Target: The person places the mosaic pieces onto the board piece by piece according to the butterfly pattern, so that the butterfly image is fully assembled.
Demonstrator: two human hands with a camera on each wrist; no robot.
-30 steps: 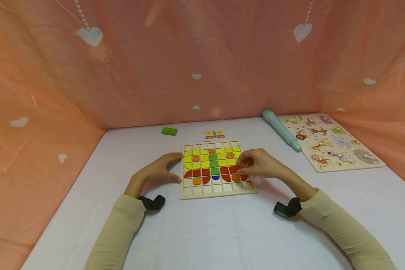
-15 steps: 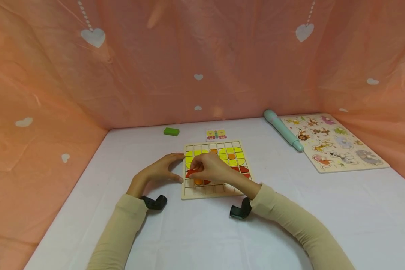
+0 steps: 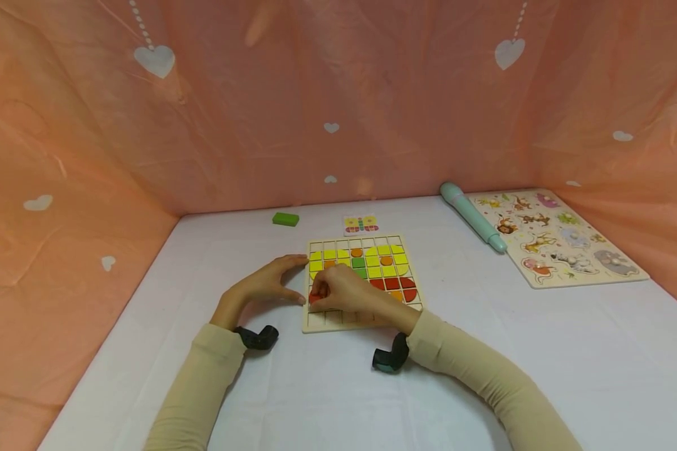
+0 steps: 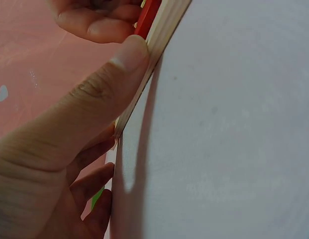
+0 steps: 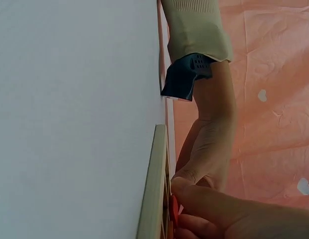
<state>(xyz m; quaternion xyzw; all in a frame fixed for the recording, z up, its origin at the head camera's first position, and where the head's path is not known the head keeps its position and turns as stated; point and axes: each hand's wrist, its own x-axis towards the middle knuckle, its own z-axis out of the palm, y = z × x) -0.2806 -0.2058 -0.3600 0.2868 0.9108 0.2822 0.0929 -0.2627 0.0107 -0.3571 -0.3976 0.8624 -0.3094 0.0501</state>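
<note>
A wooden grid board (image 3: 306, 321) lies on the table, set with yellow, red, green and orange flat pieces. My left hand (image 3: 262, 282) rests against its left edge, thumb and fingers spread along the side; its thumb (image 4: 119, 69) touches the board's edge in the left wrist view. Low on the board's left side, my right hand (image 3: 350, 291) pinches a red piece (image 3: 316, 298) with fingertips and thumb. In the right wrist view that red piece (image 5: 174, 211) stands at the board's surface. My right hand hides several pieces in the board's lower left and middle.
Behind the board lie a small butterfly picture card (image 3: 361, 225) and a green block (image 3: 285, 219). Farther right are a mint-green microphone-shaped stick (image 3: 472, 217) and an animal knob puzzle (image 3: 521, 266). Pink cloth with white hearts hangs around the white table.
My right hand has moved from the board's right side across to its lower left, then slightly nearer to me. My left hand keeps its place at the left edge.
</note>
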